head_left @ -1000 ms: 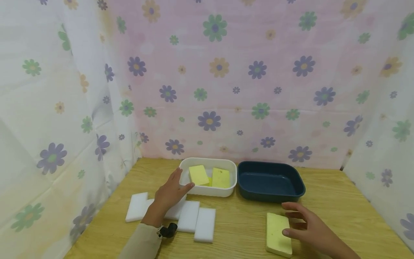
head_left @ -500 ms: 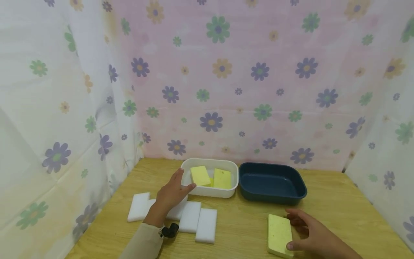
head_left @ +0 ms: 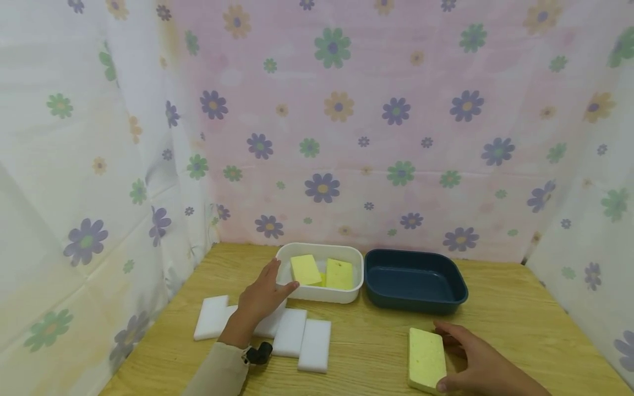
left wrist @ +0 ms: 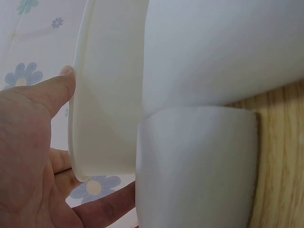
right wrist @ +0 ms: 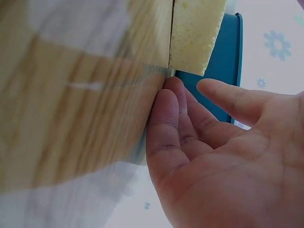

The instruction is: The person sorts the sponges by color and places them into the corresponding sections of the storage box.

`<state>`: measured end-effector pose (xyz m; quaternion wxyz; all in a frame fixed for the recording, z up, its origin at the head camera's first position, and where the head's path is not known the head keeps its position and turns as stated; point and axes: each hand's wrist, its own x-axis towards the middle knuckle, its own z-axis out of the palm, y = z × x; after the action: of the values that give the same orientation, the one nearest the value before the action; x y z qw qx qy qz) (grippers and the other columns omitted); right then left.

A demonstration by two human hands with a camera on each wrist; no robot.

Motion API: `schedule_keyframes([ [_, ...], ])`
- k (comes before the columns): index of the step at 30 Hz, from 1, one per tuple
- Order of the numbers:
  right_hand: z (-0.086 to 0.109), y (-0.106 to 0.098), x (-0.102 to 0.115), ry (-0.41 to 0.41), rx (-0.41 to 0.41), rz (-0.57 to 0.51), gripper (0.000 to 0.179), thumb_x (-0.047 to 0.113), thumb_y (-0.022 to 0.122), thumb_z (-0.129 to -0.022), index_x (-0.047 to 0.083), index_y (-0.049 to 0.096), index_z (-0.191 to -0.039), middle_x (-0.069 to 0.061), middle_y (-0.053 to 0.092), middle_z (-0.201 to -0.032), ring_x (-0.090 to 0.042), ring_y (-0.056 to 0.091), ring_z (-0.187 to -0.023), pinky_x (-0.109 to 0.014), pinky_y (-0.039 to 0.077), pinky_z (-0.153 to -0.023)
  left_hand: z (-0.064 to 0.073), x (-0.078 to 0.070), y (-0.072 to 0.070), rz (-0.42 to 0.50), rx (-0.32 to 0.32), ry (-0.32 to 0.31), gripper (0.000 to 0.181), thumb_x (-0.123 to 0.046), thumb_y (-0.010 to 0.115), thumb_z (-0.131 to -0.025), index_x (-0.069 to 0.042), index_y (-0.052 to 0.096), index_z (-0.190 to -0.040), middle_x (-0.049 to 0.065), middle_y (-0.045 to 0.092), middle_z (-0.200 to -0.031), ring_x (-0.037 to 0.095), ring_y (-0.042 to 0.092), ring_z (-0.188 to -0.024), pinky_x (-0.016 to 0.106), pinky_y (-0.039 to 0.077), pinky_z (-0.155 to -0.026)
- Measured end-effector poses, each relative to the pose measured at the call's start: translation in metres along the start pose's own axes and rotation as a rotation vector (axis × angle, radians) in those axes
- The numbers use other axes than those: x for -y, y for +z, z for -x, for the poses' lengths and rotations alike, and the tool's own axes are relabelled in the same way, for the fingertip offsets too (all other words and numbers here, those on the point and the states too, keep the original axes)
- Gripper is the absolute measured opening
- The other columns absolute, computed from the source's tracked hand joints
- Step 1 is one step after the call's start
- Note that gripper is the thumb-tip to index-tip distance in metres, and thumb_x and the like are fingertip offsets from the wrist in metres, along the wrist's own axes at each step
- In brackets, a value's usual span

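My left hand (head_left: pixel 262 296) rests at the left front corner of a white tub (head_left: pixel 324 294), thumb against its rim and fingers along its left end. In the left wrist view, the thumb (left wrist: pixel 59 90) meets the tub's rim. Yellow sponges (head_left: pixel 339 274) lie inside the tub. On the table at the right is a yellow sponge (head_left: pixel 426 360), lying flat. My right hand (head_left: pixel 480 363) is beside its right edge, fingers bent loosely and thumb at the near corner. In the right wrist view, a small gap separates the fingertips from the sponge (right wrist: pixel 194 35).
A dark blue tub (head_left: pixel 416 305) stands right of the white one, with nothing in it. Several white sponges (head_left: pixel 314 346) lie on the wooden table (head_left: pixel 366 352) at the left front, partly under my left forearm. A flowered cloth (head_left: pixel 366 159) hangs behind and at both sides.
My right hand has moved from above the yellow sponge to its right side, lower down, with the thumb now at its near corner. The left hand stays at the white tub.
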<state>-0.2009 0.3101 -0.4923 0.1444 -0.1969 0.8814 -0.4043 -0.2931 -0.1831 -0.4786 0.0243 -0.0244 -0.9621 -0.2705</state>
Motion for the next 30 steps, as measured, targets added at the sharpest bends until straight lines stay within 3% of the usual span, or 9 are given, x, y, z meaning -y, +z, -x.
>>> schedule_keyframes([
  [3,-0.0001,0.0003,0.0008,0.008,0.001,0.009,0.099,0.031,0.087,-0.085,0.001,0.03,-0.16,-0.025,0.042,-0.158,-0.015,0.054,-0.133,-0.019,0.048,-0.093,0.0002,0.0012,0.0004,-0.001,0.001,-0.003,0.094,-0.07,0.055,-0.097,-0.019,0.017,-0.167,0.006,0.016,-0.174,0.044,0.055,-0.134,0.062,0.05,-0.083],
  [6,0.0,0.0001,0.0002,0.018,0.002,0.014,0.102,0.032,0.089,-0.082,0.002,0.031,-0.161,-0.024,0.04,-0.16,-0.013,0.051,-0.135,-0.018,0.047,-0.093,0.0002,0.002,0.0011,-0.005,0.003,-0.006,0.095,-0.071,0.054,-0.096,-0.02,0.016,-0.168,0.006,0.016,-0.174,0.044,0.054,-0.135,0.065,0.049,-0.087],
  [10,0.0011,-0.0001,-0.0019,0.005,-0.006,0.072,0.105,0.037,0.091,-0.079,0.005,0.033,-0.16,-0.022,0.04,-0.16,0.007,0.041,-0.134,-0.018,0.046,-0.095,-0.0005,0.0022,0.0013,-0.009,0.007,-0.008,0.097,-0.073,0.053,-0.096,-0.02,0.015,-0.168,0.005,0.015,-0.174,0.045,0.052,-0.137,0.067,0.047,-0.091],
  [12,0.0014,-0.0006,-0.0024,-0.019,-0.006,0.117,0.103,0.039,0.091,-0.079,0.005,0.035,-0.159,-0.022,0.04,-0.159,0.009,0.037,-0.134,-0.019,0.046,-0.095,-0.0009,0.0025,0.0015,-0.009,0.006,-0.007,0.096,-0.072,0.053,-0.096,-0.02,0.015,-0.168,0.005,0.015,-0.174,0.045,0.053,-0.136,0.066,0.048,-0.089],
  [15,0.0014,-0.0006,-0.0026,-0.032,-0.017,0.209,0.101,0.046,0.09,-0.078,0.008,0.04,-0.158,-0.019,0.042,-0.158,0.002,0.038,-0.137,-0.022,0.047,-0.095,-0.0005,0.003,0.0018,-0.005,0.005,-0.006,0.096,-0.071,0.054,-0.097,-0.02,0.015,-0.168,0.006,0.015,-0.174,0.044,0.054,-0.135,0.064,0.049,-0.088],
  [23,0.0006,-0.0019,-0.0028,-0.029,-0.008,0.243,0.094,0.049,0.089,-0.079,0.01,0.048,-0.154,-0.015,0.045,-0.156,-0.008,0.043,-0.138,-0.023,0.048,-0.095,0.0028,0.002,0.0011,0.011,0.007,-0.01,0.095,-0.069,0.055,-0.097,-0.019,0.017,-0.168,0.007,0.016,-0.174,0.046,0.053,-0.135,0.067,0.047,-0.091],
  [30,0.0006,-0.0021,0.0009,-0.051,-0.011,0.279,0.088,0.047,0.088,-0.081,0.01,0.051,-0.151,-0.012,0.048,-0.155,-0.038,0.05,-0.137,-0.027,0.05,-0.095,0.0015,-0.0004,0.0002,0.007,0.004,-0.003,0.095,-0.07,0.055,-0.097,-0.019,0.016,-0.168,0.008,0.016,-0.174,0.046,0.052,-0.137,0.069,0.046,-0.093],
])
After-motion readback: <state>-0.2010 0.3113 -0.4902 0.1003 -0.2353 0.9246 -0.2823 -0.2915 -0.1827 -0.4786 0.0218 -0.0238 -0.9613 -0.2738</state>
